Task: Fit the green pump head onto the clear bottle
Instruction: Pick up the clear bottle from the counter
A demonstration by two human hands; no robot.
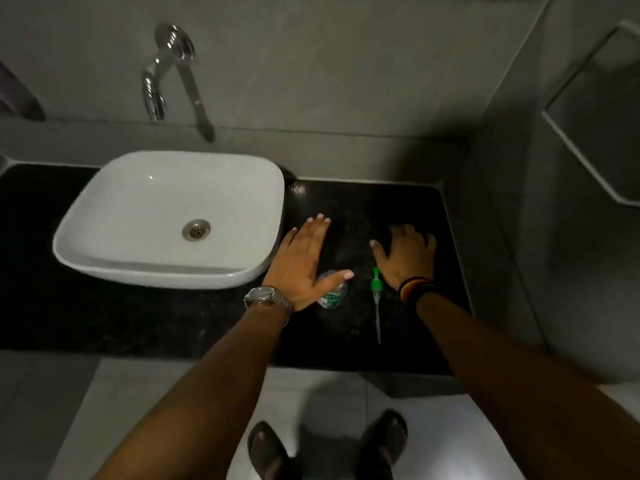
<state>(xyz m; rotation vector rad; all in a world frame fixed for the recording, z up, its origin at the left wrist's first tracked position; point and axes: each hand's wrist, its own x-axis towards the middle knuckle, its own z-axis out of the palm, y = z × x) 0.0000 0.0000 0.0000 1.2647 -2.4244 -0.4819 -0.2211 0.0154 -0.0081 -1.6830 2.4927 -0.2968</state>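
Black counter (346, 344), white basin (104, 244), grey walls (346, 64)

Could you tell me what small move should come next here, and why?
Probably close the left hand around the bottle, which sits by its thumb. Both hands are open and empty, and the pump lies apart on the counter beside the right hand.

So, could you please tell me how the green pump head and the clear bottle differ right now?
The green pump head lies flat and fully visible, its thin tube trailing toward the counter's front edge; the clear bottle is stubbier and partly hidden under the left hand. The pump head is green; the bottle is clear with a green label. Both rest on the black counter, ungrasped.
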